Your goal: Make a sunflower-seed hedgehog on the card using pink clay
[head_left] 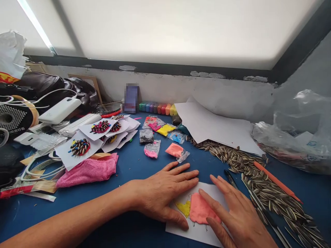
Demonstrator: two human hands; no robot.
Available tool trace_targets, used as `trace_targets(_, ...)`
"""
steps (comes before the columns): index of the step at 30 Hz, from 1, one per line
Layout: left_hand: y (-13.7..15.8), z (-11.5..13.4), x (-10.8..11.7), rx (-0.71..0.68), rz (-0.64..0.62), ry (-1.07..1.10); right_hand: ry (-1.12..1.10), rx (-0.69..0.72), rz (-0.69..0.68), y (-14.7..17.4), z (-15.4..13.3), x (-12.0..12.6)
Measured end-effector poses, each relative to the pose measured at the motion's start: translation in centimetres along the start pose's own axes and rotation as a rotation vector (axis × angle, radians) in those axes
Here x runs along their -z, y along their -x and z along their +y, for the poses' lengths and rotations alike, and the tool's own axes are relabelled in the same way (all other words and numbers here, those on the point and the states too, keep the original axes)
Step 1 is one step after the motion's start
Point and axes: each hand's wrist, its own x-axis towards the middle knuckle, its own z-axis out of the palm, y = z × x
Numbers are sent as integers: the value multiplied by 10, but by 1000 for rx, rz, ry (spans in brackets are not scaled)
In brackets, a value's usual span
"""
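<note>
A white sheet of paper (184, 231) lies on the blue table in front of me, with thin drawn lines on it. Flattened coral modelling clay (198, 210) covers part of the drawing, and a smaller yellow clay patch (184, 208) adjoins it on the left. My left hand (165, 194) lies flat with fingers spread over the sheet's upper left part. My right hand (235, 213) is open too, its thumb and a fingertip at the right part of the coral clay. Beyond my left hand sits an opened packet of coral clay (176, 150).
Sunflower seeds (279, 193) spread along the right, with an orange stick-like tool (276, 181) and tweezers (261, 203). More clay packets (152, 150) lie ahead. Seed-decorated cards (80, 148) and a pink cloth (89, 170) are left; blank paper (214, 125) and a plastic bag (302, 137) are right.
</note>
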Motion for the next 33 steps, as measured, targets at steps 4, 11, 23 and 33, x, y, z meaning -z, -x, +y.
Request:
trace_targets(4,0,0,0,1,0,11,0,15,-1,-2,-1,-2)
trace_targets(11,0,1,0,6,-11,6,-2,-9,11,3,3,3)
trace_targets(23,-1,2,0,12,-19,2,-4,20,41,-1,-4,-1)
trace_targets(33,0,2,0,15,-24,-20,-61,-73,-64,9,4,4)
